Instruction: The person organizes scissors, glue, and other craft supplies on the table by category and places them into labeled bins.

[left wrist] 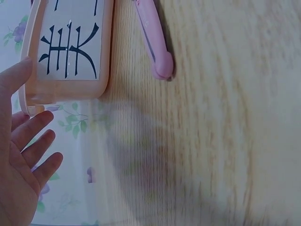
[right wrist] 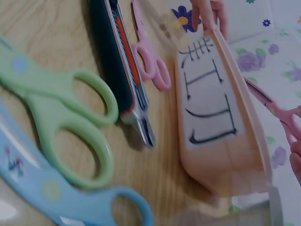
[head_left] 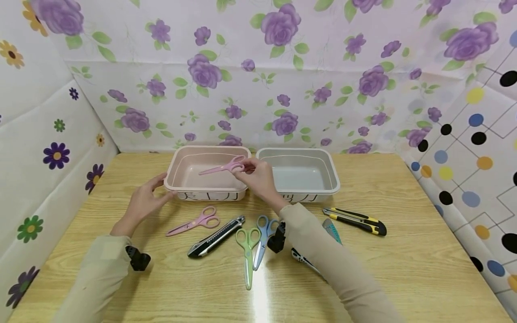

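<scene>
My right hand grips a pair of pink scissors by the handle loops, over the pink plastic bin; their blades point left. The fingers of my left hand hold that bin's front left corner; in the left wrist view, the thumb is at its rim and the other fingers are spread. A second pair of pink scissors lies in front of the bin. Nearby lie a black and silver utility knife, green scissors and blue scissors.
A grey bin stands beside the pink one, both with black characters on white front labels. A yellow and black utility knife lies to the right. My right forearm partly covers a teal knife and a dark-and-white knife. Floral cloth hangs behind.
</scene>
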Demonstrator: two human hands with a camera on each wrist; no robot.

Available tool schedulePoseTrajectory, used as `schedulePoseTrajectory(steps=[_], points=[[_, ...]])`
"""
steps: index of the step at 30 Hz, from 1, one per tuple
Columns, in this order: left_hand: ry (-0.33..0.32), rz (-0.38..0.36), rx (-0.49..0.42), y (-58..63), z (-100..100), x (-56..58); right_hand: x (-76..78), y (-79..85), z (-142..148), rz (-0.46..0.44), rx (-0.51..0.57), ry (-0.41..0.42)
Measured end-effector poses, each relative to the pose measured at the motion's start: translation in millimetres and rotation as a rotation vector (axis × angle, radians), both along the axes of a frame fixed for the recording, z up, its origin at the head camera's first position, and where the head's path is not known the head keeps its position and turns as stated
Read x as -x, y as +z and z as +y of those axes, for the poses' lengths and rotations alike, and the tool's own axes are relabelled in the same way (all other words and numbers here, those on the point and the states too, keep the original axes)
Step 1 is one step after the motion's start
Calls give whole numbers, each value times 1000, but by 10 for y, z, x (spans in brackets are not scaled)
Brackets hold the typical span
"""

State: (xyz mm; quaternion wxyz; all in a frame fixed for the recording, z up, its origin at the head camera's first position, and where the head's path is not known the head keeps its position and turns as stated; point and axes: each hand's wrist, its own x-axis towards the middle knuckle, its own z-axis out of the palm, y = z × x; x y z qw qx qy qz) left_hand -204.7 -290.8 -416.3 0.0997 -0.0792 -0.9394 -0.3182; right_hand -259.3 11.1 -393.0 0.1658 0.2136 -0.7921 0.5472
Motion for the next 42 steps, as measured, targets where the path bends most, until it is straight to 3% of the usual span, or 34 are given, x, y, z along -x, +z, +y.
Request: schedulePoseTrajectory(steps=[13,36,42], points=[[4,4,6,1,-1,-1,-41,-101,-207,-16,-31,-30],[2,-16,25,11,-14,1,-36,-143,-309,102,-344,-30],[1,0,36,14,-22,-3,-33,-117,-303,55,-389,-30]])
